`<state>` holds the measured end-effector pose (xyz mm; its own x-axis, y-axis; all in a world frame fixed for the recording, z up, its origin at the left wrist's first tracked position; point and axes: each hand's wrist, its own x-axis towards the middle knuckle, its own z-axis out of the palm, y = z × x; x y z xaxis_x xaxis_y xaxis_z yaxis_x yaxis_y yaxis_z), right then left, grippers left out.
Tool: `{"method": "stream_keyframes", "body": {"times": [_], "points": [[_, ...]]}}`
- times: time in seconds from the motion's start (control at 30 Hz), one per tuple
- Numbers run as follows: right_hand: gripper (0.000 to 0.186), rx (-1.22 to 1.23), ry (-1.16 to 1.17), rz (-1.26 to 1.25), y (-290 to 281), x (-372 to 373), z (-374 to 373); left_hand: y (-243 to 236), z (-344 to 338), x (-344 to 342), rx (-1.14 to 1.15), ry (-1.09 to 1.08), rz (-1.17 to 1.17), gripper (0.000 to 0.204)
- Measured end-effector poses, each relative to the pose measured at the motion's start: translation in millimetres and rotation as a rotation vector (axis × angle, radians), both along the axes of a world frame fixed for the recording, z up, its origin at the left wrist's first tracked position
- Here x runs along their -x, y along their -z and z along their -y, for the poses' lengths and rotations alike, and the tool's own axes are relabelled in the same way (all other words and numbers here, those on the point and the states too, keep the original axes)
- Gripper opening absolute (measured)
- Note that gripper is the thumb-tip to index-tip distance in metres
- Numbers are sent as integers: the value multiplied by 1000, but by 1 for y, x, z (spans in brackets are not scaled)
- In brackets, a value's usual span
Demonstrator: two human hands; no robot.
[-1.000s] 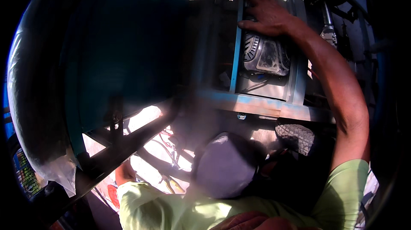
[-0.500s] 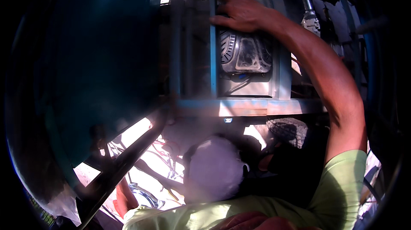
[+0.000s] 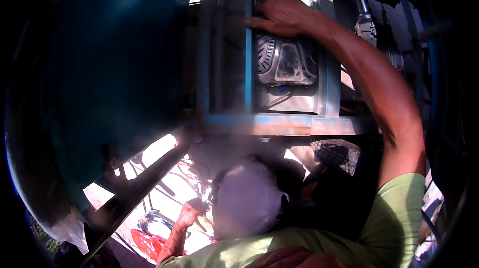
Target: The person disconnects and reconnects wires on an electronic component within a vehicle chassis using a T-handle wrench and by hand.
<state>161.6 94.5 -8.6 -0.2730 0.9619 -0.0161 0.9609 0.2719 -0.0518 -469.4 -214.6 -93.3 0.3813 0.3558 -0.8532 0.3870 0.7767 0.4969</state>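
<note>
My right hand (image 3: 279,11) lies with fingers spread across a narrow blue metal bar (image 3: 248,68), the fingertips reaching just past its left side. Beneath that hand and wrist is a black engine-like unit (image 3: 288,63) with a ribbed cover, set between the bars. Low on the left, in bright light, my left hand (image 3: 192,210) has its fingers drawn together beside loose wires (image 3: 187,168). Something small and silvery (image 3: 205,192) shows at its fingertips; glare hides what it is. Yellow-handled pliers or a similar tool (image 3: 202,225) lie close below.
A faded blue crossbar (image 3: 284,125) spans the frame in front of me. A large dark teal panel (image 3: 119,83) fills the left. Near my left forearm lie a red plastic bag (image 3: 147,243) and a clear one (image 3: 154,222). A pale rounded shape (image 3: 249,198) blocks the lower middle.
My left hand has moved up and to the right, from the lower left to the wires. The red bag now shows beside that forearm. My right hand keeps its place on the bar.
</note>
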Motion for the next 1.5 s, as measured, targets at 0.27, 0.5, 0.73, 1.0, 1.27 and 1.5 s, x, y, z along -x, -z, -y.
{"method": "stream_keyframes", "body": {"times": [0.27, 0.5, 0.73, 1.0, 1.27, 1.5], "points": [[51, 4, -27, -120, 5, -16, -7, -79, -76, -102, -164, 91, 198, 15], [48, -28, -65, -157, -3, -16, -4, -137, -147, -194, -672, 269, 471, 12], [44, 4, -118, -242, 1, -18, -10, -155, -239, -321, -904, -76, 750, 17], [42, -27, -90, -185, 1, -24, -7, -125, -323, -415, -851, -67, 272, 26], [46, -44, -90, -228, 6, -21, -5, -69, -330, -413, -1003, -144, 326, 22], [49, -9, -33, -148, -7, -4, -1, -63, -315, -411, -1002, -177, 298, 19]]}}
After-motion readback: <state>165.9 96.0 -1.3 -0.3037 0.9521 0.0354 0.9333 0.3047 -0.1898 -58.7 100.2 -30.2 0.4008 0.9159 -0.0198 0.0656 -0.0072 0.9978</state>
